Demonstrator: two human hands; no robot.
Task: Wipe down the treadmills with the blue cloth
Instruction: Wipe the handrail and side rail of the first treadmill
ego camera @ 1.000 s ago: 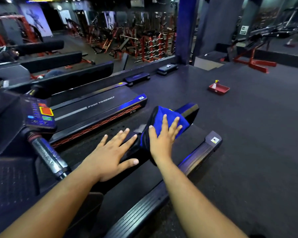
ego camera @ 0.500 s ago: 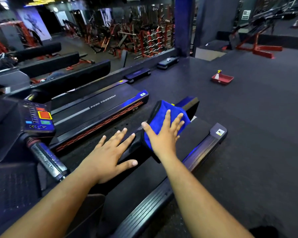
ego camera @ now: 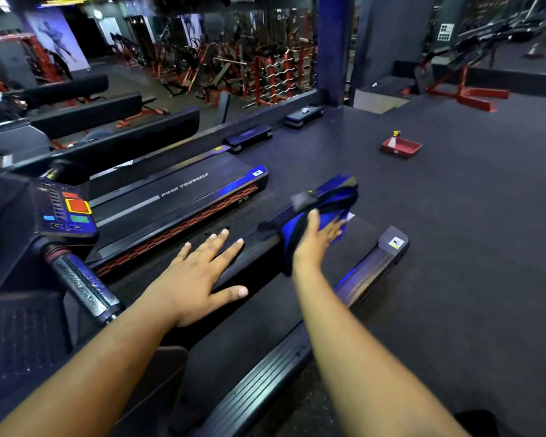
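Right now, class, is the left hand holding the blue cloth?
No. The left hand lies flat and bare on the treadmill's side rail, while the right hand presses the blue cloth further along it.

Open floor [ego camera: 454, 247] lies right of the treadmill [ego camera: 297, 310]; a handlebar [ego camera: 82, 285] and console [ego camera: 67, 212] crowd its left side

Floor: dark rubber matting [ego camera: 454, 247] across the near and right side, lightly speckled.
Pillar: a tall blue column [ego camera: 333, 45] stands far centre.
Far left wall: a pale poster of a figure [ego camera: 57, 42].
Far room: red-framed weight machines and racks [ego camera: 249, 70], crowded together.
Far right: a red-based bench [ego camera: 467, 89] on the matting.
On the floor: two black step platforms [ego camera: 303, 115] along the far edge; a red tray [ego camera: 402, 148] to the right.
Light: dim, yellow ceiling strip [ego camera: 73, 0] far left.
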